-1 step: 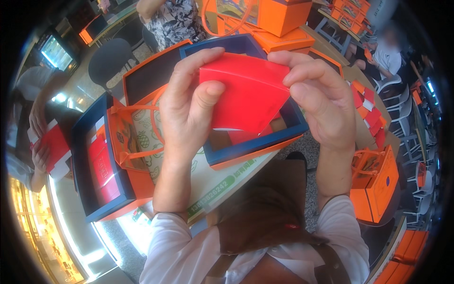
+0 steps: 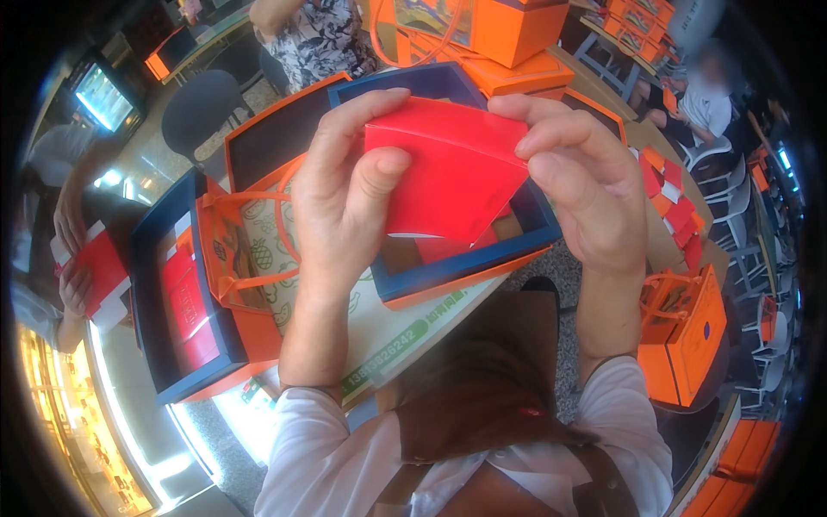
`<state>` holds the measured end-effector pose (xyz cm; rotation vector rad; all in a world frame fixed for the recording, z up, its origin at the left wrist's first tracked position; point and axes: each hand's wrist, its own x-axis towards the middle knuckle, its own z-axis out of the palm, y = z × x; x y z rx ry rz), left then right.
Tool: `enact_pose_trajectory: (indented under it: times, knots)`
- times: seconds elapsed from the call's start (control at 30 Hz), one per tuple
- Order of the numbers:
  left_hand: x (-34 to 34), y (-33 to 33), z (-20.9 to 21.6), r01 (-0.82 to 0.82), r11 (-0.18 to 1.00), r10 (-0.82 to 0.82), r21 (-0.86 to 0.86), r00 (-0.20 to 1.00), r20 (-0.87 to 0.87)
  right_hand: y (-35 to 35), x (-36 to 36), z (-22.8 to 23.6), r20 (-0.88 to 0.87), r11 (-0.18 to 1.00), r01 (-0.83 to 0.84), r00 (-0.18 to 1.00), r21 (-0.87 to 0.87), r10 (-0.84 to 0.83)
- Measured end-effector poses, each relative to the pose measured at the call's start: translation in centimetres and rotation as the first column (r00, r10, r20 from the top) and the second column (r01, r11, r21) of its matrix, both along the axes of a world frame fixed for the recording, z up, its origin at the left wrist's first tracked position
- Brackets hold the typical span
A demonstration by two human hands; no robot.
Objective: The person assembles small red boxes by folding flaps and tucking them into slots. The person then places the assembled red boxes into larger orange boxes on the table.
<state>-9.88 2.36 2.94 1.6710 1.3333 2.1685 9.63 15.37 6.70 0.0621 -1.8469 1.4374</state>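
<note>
A red cardboard box (image 2: 452, 185) is held up between my hands, its flat front toward me and a thin white edge at its bottom. My left hand (image 2: 345, 185) grips its left side, thumb on the front and fingers at the top edge. At the upper right corner, my right hand (image 2: 590, 177) pinches it with thumb and fingertips. Below it, partly hidden, stands an open gift box (image 2: 431, 280) with a dark blue rim and orange outside, with something red inside. To the left, another blue-rimmed box (image 2: 233, 362) holds a red packet (image 2: 185, 306).
An orange carrier with loop handles (image 2: 228, 250) stands on the patterned table (image 2: 405, 332). Orange boxes (image 2: 517, 39) are stacked at the back. More red pieces (image 2: 676, 207) and an orange box (image 2: 685, 336) lie right. At left, another person's hands hold a red folded piece (image 2: 99, 267).
</note>
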Motion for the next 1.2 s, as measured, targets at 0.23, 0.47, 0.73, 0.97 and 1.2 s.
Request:
enact_pose_trajectory:
  times: [0.23,0.47,0.73,0.97,1.2]
  knots:
    - [0.5,0.0,0.0,-0.103,0.994,0.103,0.039,0.995,0.004,-2.1,-1.2,-1.4,-0.141,0.892,0.34,0.94,0.296,-0.312]
    - [0.7,0.3,-0.3,-0.214,0.973,0.226,0.083,0.959,-0.169,-1.5,-1.7,-1.7,-0.257,0.741,0.478,0.878,0.472,-0.403]
    - [0.5,0.6,0.0,-0.519,0.855,0.519,-0.008,0.854,0.032,-3.5,-0.9,-4.8,0.026,0.953,0.206,0.976,0.223,-0.217]
    - [4.3,1.5,-0.6,-0.165,0.985,0.17,-0.043,0.967,0.188,-2.1,4.9,-4.6,0.134,0.969,0.08,0.99,-0.233,-0.049]
    - [2.8,1.9,-1.7,-0.082,0.991,0.077,-0.101,0.995,-0.057,7.8,16.6,-6.5,-0.262,0.543,0.566,0.503,-0.62,-0.823]
